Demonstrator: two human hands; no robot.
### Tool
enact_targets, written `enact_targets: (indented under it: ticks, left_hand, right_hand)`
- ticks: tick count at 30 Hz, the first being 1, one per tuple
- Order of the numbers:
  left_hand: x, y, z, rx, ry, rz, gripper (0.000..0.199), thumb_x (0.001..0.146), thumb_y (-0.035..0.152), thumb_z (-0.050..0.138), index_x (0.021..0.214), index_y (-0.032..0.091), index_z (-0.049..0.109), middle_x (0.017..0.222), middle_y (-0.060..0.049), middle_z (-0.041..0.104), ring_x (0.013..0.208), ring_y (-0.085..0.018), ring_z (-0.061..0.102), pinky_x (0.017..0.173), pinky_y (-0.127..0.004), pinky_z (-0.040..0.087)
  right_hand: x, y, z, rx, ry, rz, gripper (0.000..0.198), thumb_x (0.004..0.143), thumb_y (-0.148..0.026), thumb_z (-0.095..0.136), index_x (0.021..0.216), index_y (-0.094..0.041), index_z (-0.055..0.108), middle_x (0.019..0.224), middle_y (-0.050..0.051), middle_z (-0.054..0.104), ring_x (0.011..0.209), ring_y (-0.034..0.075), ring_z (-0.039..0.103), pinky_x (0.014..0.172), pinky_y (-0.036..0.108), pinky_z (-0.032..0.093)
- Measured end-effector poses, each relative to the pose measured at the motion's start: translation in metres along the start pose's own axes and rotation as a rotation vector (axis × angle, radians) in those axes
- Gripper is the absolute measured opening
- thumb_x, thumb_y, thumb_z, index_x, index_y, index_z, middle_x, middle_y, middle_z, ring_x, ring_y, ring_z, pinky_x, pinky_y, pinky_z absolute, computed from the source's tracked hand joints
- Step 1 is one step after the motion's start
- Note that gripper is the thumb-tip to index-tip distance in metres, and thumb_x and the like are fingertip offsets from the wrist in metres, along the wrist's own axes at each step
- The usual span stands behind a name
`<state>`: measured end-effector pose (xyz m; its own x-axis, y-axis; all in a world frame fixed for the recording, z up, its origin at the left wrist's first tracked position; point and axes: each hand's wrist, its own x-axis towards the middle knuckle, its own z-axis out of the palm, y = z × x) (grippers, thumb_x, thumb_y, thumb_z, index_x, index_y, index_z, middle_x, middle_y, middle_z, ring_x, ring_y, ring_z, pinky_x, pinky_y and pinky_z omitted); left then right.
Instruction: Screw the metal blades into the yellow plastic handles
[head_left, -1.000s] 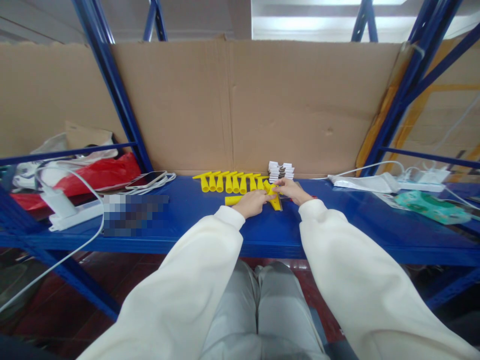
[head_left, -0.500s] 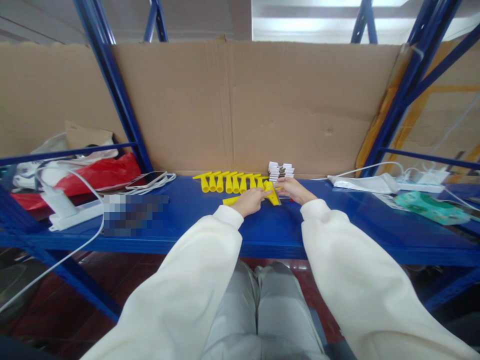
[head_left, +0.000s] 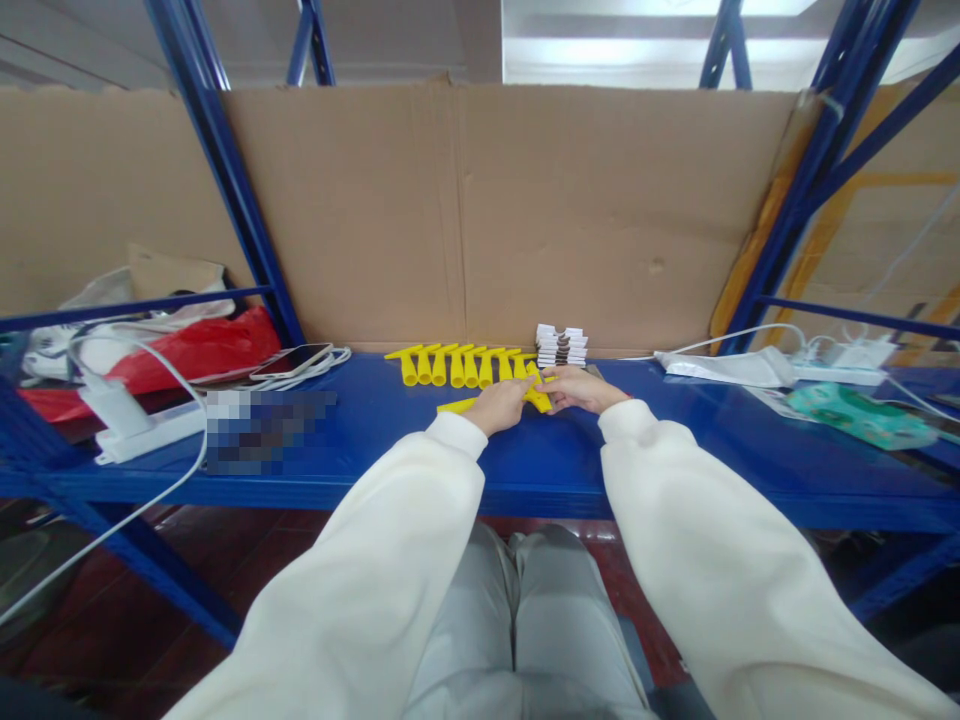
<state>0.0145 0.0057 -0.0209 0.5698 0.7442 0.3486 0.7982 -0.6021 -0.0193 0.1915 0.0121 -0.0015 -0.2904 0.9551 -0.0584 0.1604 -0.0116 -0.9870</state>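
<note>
Low over the blue shelf, my left hand (head_left: 501, 405) is closed around a yellow plastic scraper (head_left: 538, 401). Its handle end sticks out to the left of that hand, and its wide head shows between my two hands. My right hand (head_left: 576, 388) pinches the head from the right, fingers closed; its palm side is hidden. Just behind the right hand a small grey strip (head_left: 595, 371) peeks out, partly covered. Beyond my hands stands a row of several similar yellow scrapers (head_left: 457, 367), hollow handle ends facing me. Right of them is a stack of small white pieces (head_left: 561, 346).
A cardboard sheet (head_left: 465, 210) closes the back of the blue shelf (head_left: 375, 440). At left lie a red bag (head_left: 202, 350), a phone (head_left: 291, 362) and a white power strip (head_left: 150, 430) with cables. A white pouch (head_left: 731, 367) and green packet (head_left: 862, 415) lie right.
My right hand has shifted down and slightly left onto the scraper's head. The metal edge seen along the head before is now out of sight there. My left hand keeps its hold.
</note>
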Motion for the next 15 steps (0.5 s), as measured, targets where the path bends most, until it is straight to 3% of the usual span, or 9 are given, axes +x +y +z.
enact_targets:
  ticks: [5, 8, 11, 13, 15]
  left_hand:
    - [0.0, 0.002, -0.005, -0.016, 0.018, -0.033, 0.05, 0.094, 0.011, 0.045, 0.143, 0.017, 0.052, 0.135, -0.014, 0.065, 0.121, -0.023, 0.064, 0.101, -0.033, 0.051]
    - [-0.001, 0.001, -0.008, -0.017, 0.055, -0.076, 0.05, 0.094, 0.012, 0.045, 0.143, 0.017, 0.053, 0.137, -0.014, 0.063, 0.123, -0.024, 0.062, 0.101, -0.033, 0.051]
    - [-0.003, -0.001, -0.01, -0.018, 0.079, -0.116, 0.05, 0.093, 0.011, 0.045, 0.141, 0.019, 0.056, 0.136, -0.012, 0.064, 0.122, -0.024, 0.063, 0.101, -0.033, 0.051]
    - [-0.003, -0.003, -0.011, -0.029, 0.078, -0.132, 0.046, 0.093, 0.013, 0.046, 0.137, 0.021, 0.061, 0.133, -0.01, 0.066, 0.12, -0.024, 0.064, 0.101, -0.033, 0.051]
    - [-0.003, -0.004, -0.011, -0.041, 0.074, -0.142, 0.043, 0.094, 0.016, 0.047, 0.133, 0.023, 0.064, 0.131, -0.009, 0.068, 0.119, -0.024, 0.064, 0.101, -0.033, 0.051]
  right_hand:
    - [0.001, -0.004, -0.004, -0.012, 0.045, 0.014, 0.021, 0.078, -0.015, 0.074, 0.098, -0.014, 0.067, 0.069, 0.004, 0.072, 0.058, 0.014, 0.066, 0.061, 0.026, 0.06]
    - [0.004, -0.002, -0.018, -0.095, 0.254, -0.042, 0.019, 0.082, -0.012, 0.067, 0.101, -0.014, 0.068, 0.084, 0.009, 0.075, 0.069, 0.015, 0.069, 0.07, 0.029, 0.059]
    - [0.005, 0.002, -0.038, -0.484, 0.582, -0.077, 0.021, 0.08, -0.009, 0.062, 0.098, -0.013, 0.073, 0.099, 0.014, 0.075, 0.096, 0.023, 0.07, 0.089, 0.038, 0.054]
    - [0.004, 0.005, -0.048, -0.798, 0.656, -0.003, 0.021, 0.077, -0.011, 0.063, 0.092, -0.016, 0.076, 0.107, 0.015, 0.074, 0.114, 0.031, 0.064, 0.101, 0.048, 0.046]
    - [0.002, 0.007, -0.055, -0.959, 0.651, 0.084, 0.024, 0.077, -0.012, 0.063, 0.094, -0.019, 0.078, 0.112, 0.014, 0.073, 0.122, 0.034, 0.059, 0.105, 0.054, 0.04]
